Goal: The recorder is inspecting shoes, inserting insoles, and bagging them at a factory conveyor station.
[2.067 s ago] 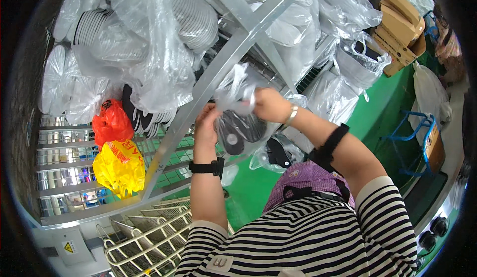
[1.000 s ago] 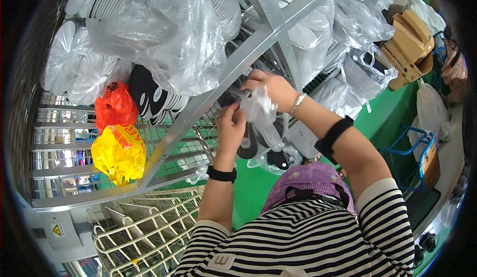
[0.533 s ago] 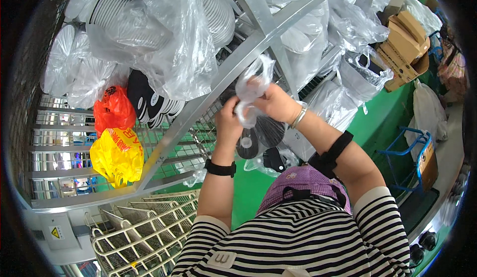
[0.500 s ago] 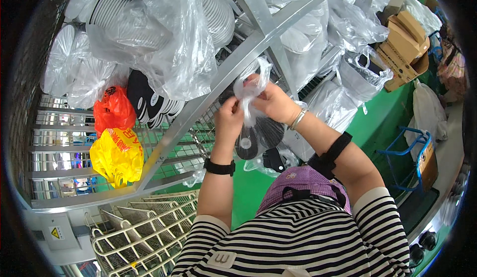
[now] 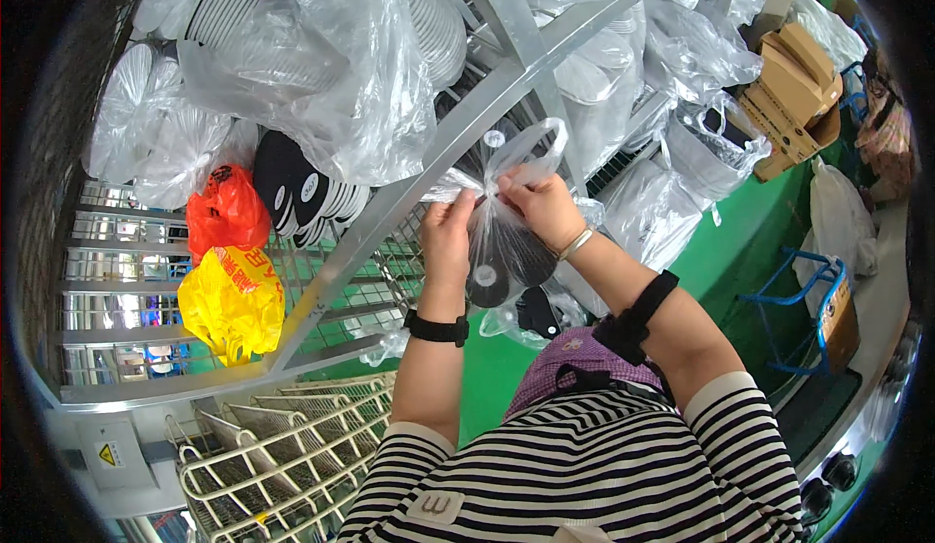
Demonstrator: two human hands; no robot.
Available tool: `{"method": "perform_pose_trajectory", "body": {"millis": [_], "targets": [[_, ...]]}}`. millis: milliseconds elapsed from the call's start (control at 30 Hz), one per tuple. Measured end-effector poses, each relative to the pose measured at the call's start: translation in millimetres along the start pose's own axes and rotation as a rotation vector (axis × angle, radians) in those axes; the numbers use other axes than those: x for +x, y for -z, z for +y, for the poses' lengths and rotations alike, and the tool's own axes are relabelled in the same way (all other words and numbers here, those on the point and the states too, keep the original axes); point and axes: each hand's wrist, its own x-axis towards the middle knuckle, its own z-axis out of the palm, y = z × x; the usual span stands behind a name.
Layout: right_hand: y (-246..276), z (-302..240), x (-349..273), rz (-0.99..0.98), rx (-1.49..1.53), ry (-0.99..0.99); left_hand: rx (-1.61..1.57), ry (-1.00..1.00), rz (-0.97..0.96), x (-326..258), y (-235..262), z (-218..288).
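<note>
Green floor spreads under everything. A metal rack with slatted, meshed shelving fills the left side, its grey edge bar slanting across the middle. Clear bags of stacked soles crowd its far end. Cream wire baskets stand by its near edge. Out to the right are brown cartons and a blue-framed chair. At the rack's near corner, where two bars meet, lies a yellow bag, a red bag touching it. The held bag, clear with dark soles inside, hangs beside the slanting edge, its gathered neck pinched by the fingers of the left hand and right hand.
</note>
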Motion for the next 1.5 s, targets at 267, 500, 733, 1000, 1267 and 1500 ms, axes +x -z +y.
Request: {"method": "perform_pose_trajectory", "body": {"millis": [267, 500, 733, 1000, 1267, 1500], "targets": [[9, -7, -5, -0.050, 0.389, -0.230, -0.207, -0.015, -0.004, -4, -6, -2], [32, -25, -12, -0.335, -0.743, 0.867, -0.176, -0.055, -0.039, 0, 3, -14], [9, -19, 20, -0.295, -0.458, 0.388, -0.141, -0.124, -0.037, 0, -1, -11], [11, -20, 24, -0.357, -0.850, 0.317, -0.004, -0.116, 0.004, 11, 1, -31], [-23, -7, 12, -0.149, -1.146, 0.556, 0.760, -0.521, 0.615, 1, -1, -30], [-29, -3, 8, -0.223, -1.345, 0.719, 0.722, -0.455, 0.209, 6, 9, -19]]}}
